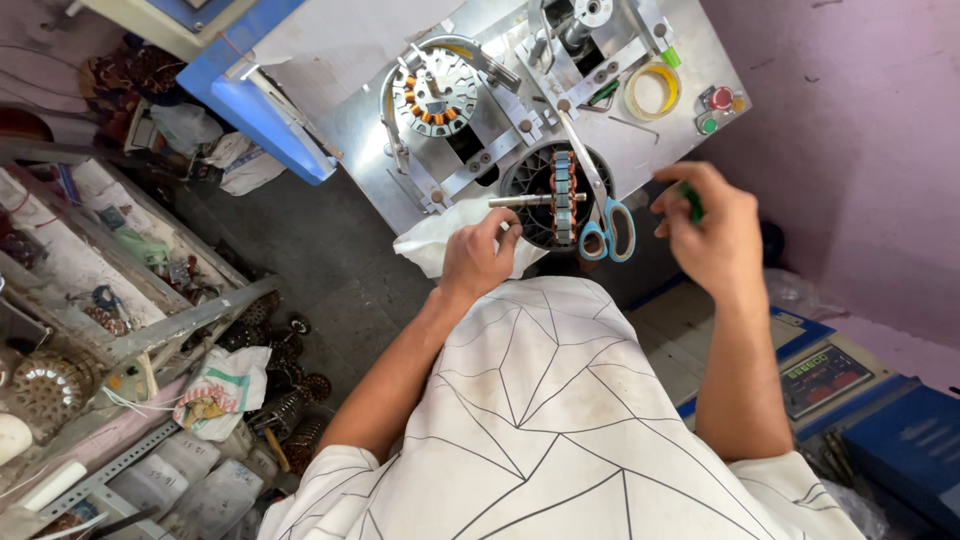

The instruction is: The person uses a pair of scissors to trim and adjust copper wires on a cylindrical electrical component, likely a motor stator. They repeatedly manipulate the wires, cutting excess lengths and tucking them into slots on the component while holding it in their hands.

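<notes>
My left hand [478,256] grips the end of a steel shaft [530,200] that runs through a round motor stator [560,195] with copper windings, seated in a dark ring on the grey metal machine plate [350,125]. A white cloth [430,242] lies under that hand. My right hand [708,228] is raised to the right of the stator, fingers closed on a small green object [693,200]. Blue-handled scissors [607,232] lie between my hands, blades pointing up over the stator.
A second wound stator [435,92] sits on the plate's upper left. A tape roll [652,90] and red and green buttons [716,108] are at the plate's right. Metal shelving [130,330] with parts and bags stands left. A blue device [830,375] is at right.
</notes>
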